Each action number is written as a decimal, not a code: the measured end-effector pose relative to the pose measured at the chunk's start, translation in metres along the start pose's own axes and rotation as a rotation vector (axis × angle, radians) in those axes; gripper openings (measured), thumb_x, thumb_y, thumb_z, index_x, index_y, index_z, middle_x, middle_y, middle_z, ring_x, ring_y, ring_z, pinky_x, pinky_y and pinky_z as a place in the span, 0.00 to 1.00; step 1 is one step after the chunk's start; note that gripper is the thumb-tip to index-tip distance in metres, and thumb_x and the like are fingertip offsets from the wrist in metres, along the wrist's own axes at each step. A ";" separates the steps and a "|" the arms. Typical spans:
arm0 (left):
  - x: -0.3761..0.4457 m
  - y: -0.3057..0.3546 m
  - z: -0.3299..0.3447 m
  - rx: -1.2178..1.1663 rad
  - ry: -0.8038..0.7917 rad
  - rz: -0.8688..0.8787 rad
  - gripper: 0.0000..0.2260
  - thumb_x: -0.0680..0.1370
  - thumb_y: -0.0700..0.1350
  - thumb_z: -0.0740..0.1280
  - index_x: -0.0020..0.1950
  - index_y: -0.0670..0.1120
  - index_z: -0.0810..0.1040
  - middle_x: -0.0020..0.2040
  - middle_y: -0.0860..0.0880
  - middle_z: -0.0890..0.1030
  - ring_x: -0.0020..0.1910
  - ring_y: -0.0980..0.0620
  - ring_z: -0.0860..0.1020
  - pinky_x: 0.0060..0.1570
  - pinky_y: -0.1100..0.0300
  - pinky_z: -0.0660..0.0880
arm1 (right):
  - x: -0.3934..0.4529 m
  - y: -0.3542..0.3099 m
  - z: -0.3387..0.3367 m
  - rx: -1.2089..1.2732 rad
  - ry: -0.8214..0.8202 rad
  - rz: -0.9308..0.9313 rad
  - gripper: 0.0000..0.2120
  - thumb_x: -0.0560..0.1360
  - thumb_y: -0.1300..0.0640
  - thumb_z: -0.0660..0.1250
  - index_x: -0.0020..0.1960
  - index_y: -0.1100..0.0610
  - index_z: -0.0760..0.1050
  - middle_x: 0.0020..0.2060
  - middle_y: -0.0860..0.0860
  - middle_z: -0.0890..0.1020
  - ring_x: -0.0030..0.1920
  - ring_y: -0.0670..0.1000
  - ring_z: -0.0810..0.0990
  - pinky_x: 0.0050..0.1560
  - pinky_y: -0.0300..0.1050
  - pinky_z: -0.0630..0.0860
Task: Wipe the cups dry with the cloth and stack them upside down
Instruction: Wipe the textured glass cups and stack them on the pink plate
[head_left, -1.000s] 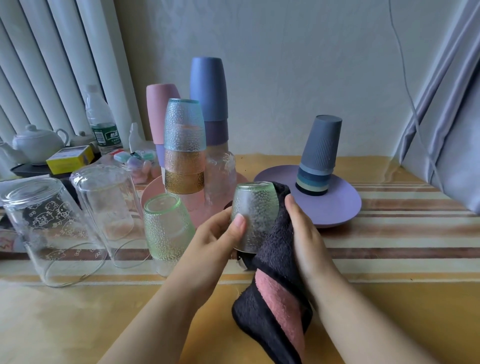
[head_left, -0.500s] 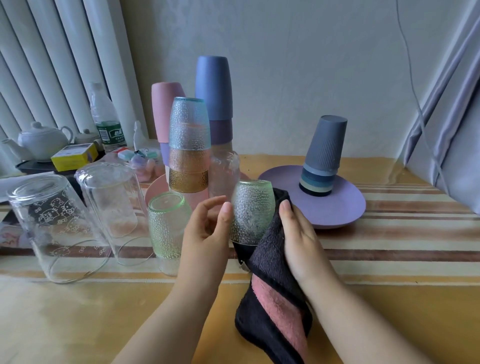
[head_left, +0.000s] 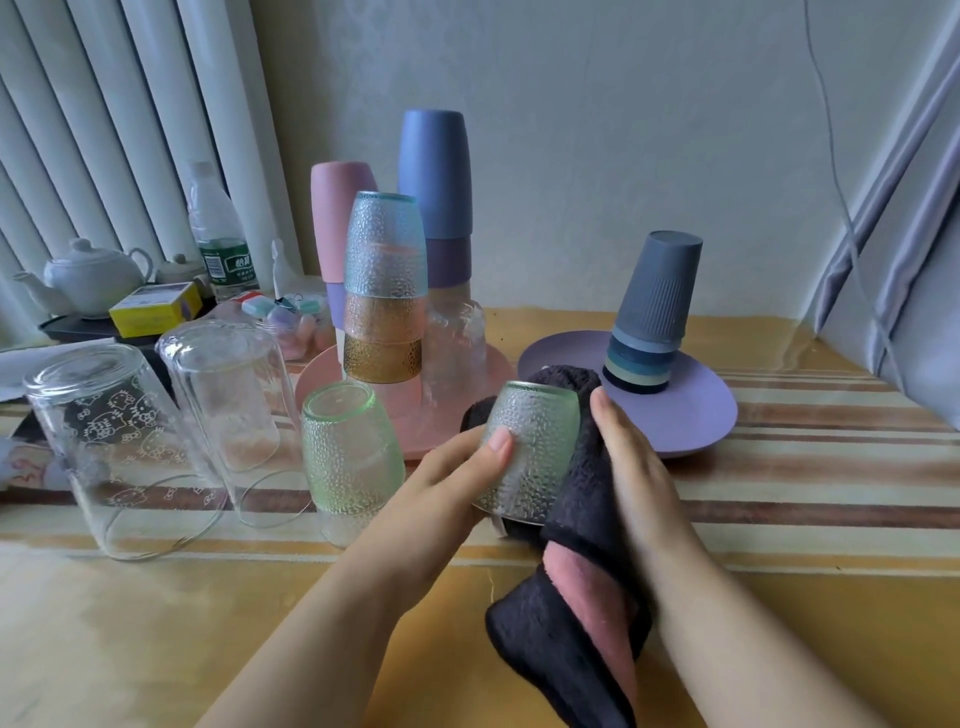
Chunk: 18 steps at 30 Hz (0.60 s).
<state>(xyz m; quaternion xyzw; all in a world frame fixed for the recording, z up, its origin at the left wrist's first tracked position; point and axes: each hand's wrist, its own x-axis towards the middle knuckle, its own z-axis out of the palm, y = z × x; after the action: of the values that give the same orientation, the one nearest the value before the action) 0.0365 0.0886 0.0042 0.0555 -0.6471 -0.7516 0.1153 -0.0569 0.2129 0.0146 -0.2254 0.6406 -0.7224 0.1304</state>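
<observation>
While the left hand (head_left: 457, 478) grips the textured cup (head_left: 530, 447), right hand (head_left: 631, 467) fingers press the cloth (head_left: 576, 613) against it.

Place: we take it for a home.
Signs: striped tablecloth (head_left: 779, 499) under our hands; teapot (head_left: 93, 275) far left of them; curtain (head_left: 909, 234) to their right.

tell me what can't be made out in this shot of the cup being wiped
Head view, the only one:
- Inside and rim of the held cup: covered by the dark cloth.
- Right hand fingers: tucked behind the cloth.
- Left hand fingers: behind the cup, only the thumb shows.
- Water bottle label: too small to read.
- Whether any cup is still wet: cannot tell.
</observation>
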 end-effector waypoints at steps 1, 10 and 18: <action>0.001 -0.002 -0.001 -0.058 -0.019 -0.018 0.18 0.72 0.58 0.68 0.57 0.51 0.83 0.59 0.47 0.83 0.60 0.49 0.80 0.65 0.50 0.70 | 0.000 -0.001 -0.001 0.052 -0.014 0.012 0.31 0.68 0.34 0.64 0.63 0.52 0.75 0.64 0.46 0.76 0.66 0.45 0.72 0.71 0.51 0.63; 0.006 -0.009 0.009 0.108 0.261 0.130 0.22 0.71 0.66 0.66 0.55 0.51 0.77 0.51 0.48 0.83 0.51 0.48 0.80 0.51 0.48 0.78 | -0.003 -0.006 0.000 -0.039 0.055 -0.013 0.14 0.78 0.43 0.56 0.59 0.45 0.74 0.53 0.31 0.76 0.56 0.29 0.72 0.63 0.30 0.65; 0.003 -0.011 0.014 0.267 0.159 0.200 0.22 0.76 0.58 0.66 0.68 0.51 0.72 0.59 0.57 0.82 0.59 0.63 0.78 0.59 0.65 0.73 | -0.009 -0.011 0.009 -0.135 0.035 -0.101 0.11 0.81 0.51 0.52 0.44 0.41 0.70 0.34 0.20 0.73 0.42 0.19 0.69 0.40 0.14 0.60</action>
<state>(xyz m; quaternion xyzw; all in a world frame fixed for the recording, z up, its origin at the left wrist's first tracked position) 0.0291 0.1034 -0.0046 0.0650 -0.7320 -0.6372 0.2321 -0.0432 0.2113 0.0247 -0.2528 0.6781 -0.6869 0.0670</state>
